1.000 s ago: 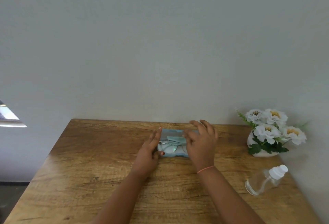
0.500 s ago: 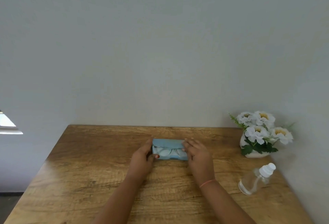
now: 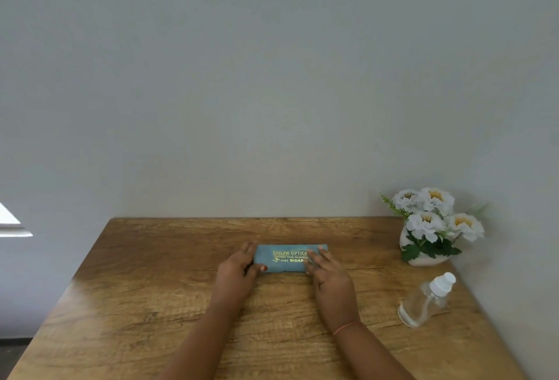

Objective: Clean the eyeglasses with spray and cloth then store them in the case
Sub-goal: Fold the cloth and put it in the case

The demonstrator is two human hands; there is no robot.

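2 hands on the shut case (image 3: 284, 259), central on the table (image 3: 145, 289): left hand (image 3: 234, 270) grips its end to steady it; right hand (image 3: 329, 278) lays flat fingers (image 3: 318, 257) on top, I judge to latch it; glasses unseen, likely inside.

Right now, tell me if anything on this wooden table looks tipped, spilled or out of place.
The clear plastic spray bottle with a white cap appears to lie on its side near the right edge of the wooden table; no spill shows. The blue-grey glasses case sits closed and square.
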